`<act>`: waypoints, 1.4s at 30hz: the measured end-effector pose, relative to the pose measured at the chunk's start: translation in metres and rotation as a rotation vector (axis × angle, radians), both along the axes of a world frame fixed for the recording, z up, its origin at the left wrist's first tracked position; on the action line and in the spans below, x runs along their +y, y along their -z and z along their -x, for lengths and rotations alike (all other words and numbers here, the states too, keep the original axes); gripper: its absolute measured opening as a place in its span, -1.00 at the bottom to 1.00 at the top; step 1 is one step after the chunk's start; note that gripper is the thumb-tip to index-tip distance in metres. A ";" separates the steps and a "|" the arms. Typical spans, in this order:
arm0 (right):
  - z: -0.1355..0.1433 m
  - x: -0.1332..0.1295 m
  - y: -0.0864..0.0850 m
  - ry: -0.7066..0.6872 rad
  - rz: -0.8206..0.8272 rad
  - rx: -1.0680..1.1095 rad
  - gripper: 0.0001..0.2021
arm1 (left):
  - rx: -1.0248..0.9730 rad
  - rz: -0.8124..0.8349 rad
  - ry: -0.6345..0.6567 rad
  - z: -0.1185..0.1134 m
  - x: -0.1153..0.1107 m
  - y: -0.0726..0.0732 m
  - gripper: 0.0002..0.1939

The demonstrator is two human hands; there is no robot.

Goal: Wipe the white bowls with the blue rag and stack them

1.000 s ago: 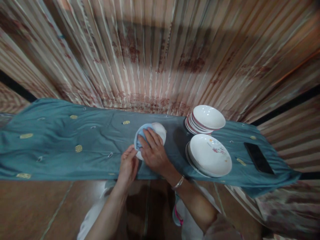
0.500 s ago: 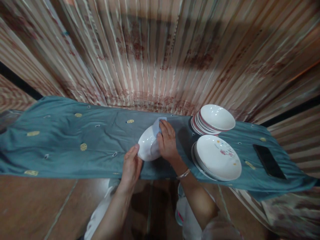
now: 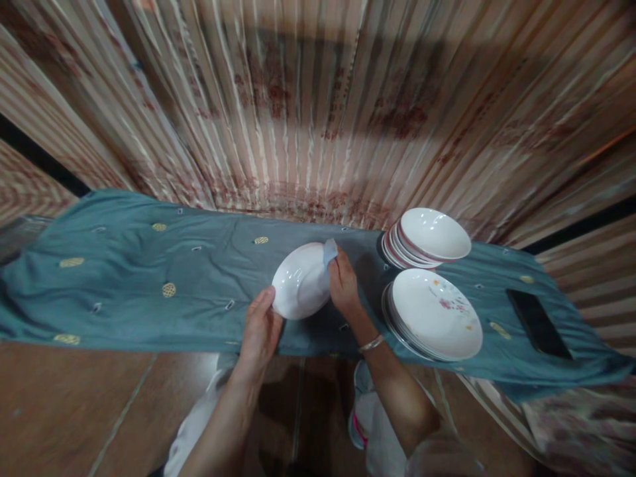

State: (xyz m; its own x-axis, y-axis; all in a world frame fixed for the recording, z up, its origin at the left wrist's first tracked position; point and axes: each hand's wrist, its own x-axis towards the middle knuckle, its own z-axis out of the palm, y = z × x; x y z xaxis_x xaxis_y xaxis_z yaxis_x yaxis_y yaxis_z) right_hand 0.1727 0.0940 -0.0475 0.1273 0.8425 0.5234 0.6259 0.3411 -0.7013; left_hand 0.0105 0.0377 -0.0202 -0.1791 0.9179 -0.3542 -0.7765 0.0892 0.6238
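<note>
A white bowl point(image 3: 299, 283), tilted with its glossy side facing me, is held over the middle of the cloth-covered table. My left hand point(image 3: 261, 324) grips its left rim, thumb on the near face and fingers behind. At the opposite rim, my right hand point(image 3: 344, 279) is closed on a pale blue cloth point(image 3: 330, 251) that is folded over the bowl's edge. Right of my hands sits a stack of white plates point(image 3: 437, 314), the top one with a flower print. Behind it stands a stack of white bowls point(image 3: 434, 234) with red bands.
A teal tablecloth point(image 3: 124, 278) with yellow pineapple prints covers the long narrow table. Near its right end lies a black phone point(image 3: 539, 323). A pleated curtain point(image 3: 308, 112) hangs along the far edge. Dark poles slope down at both ends.
My right hand has slid the pale blue cloth from the bowl's inside outward to its right rim, uncovering more of the surface. My left hand keeps its hold.
</note>
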 end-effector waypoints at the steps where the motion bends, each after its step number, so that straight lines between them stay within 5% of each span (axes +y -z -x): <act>1: 0.000 -0.002 -0.003 -0.014 -0.024 -0.032 -0.52 | 0.008 -0.010 0.014 -0.001 -0.001 -0.001 -0.75; 10: 0.023 -0.032 -0.039 -0.187 -0.191 -0.377 -0.54 | 0.048 -0.081 0.055 -0.006 -0.002 -0.006 -0.72; 17: 0.045 -0.047 -0.040 -0.238 -0.189 -0.539 -0.58 | 0.021 -0.078 0.088 -0.002 -0.002 -0.007 -0.71; 25: 0.030 -0.031 -0.041 -0.146 -0.095 -0.469 -0.56 | 0.027 -0.054 0.048 -0.006 0.002 -0.008 -0.73; 35: 0.004 -0.004 0.000 -0.067 0.056 -0.182 -0.48 | -0.034 0.021 -0.023 -0.001 0.004 0.000 -0.78; 42: 0.000 -0.005 0.037 -0.016 0.142 -0.190 -0.48 | -0.100 0.094 -0.067 0.000 0.009 0.003 -0.86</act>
State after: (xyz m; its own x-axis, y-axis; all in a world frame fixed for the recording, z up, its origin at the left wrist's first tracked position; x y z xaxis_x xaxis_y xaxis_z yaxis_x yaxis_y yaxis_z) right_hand 0.1732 0.0893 -0.0846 0.0239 0.9106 0.4127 0.7464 0.2583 -0.6133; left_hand 0.0106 0.0464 -0.0233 -0.1987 0.8668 -0.4573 -0.8406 0.0891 0.5343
